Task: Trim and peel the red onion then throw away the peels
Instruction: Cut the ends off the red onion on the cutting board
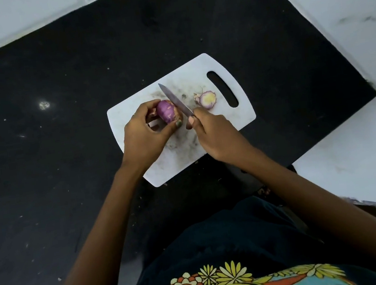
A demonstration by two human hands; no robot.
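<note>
Left hand (144,133): grips red onion (166,111) near the cutting board (233,115)'s left edge.
Right hand (214,134): clenched on knife (175,101).
Blade: touching onion's right end.

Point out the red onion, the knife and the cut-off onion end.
red onion (166,111): head view, purple side between fingers.
knife (175,99): head view, mid blade.
cut-off onion end (207,99): head view, pale cut face.
</note>
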